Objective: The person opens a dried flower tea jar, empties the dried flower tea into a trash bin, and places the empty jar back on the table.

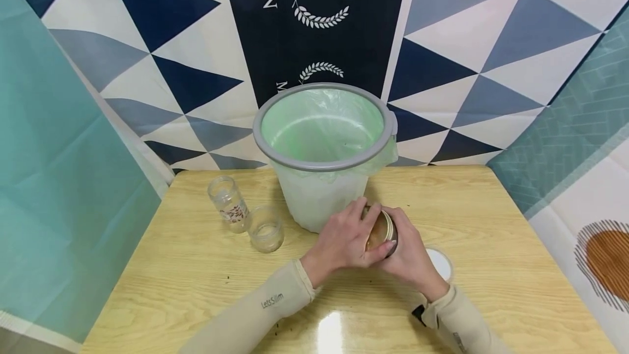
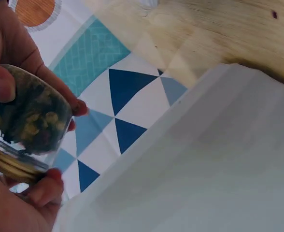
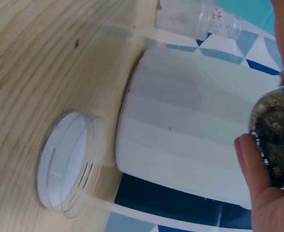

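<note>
Between both hands is a small clear jar (image 2: pixel 35 113) filled with dark and yellowish dried bits, with a gold lid (image 2: pixel 16 164). My left hand (image 1: pixel 344 239) grips the jar from its lid side, fingers curled over the top and thumb across the front. My right hand (image 1: pixel 410 250) wraps round the jar's glass body, its fingers (image 3: pixel 253 162) along the side. The jar lies tilted in front of the lined bin (image 1: pixel 324 167), and the fingers hide much of it. Beside the right wrist lies a shallow clear round container with a white face (image 3: pixel 67 162).
A clear glass with a reddish print (image 1: pixel 229 205) stands at the table's left, touching or close beside a short clear cup (image 1: pixel 266 231). Small dark crumbs lie on the wooden table (image 1: pixel 196 283). Patterned cloth (image 1: pixel 196 64) hangs behind the bin.
</note>
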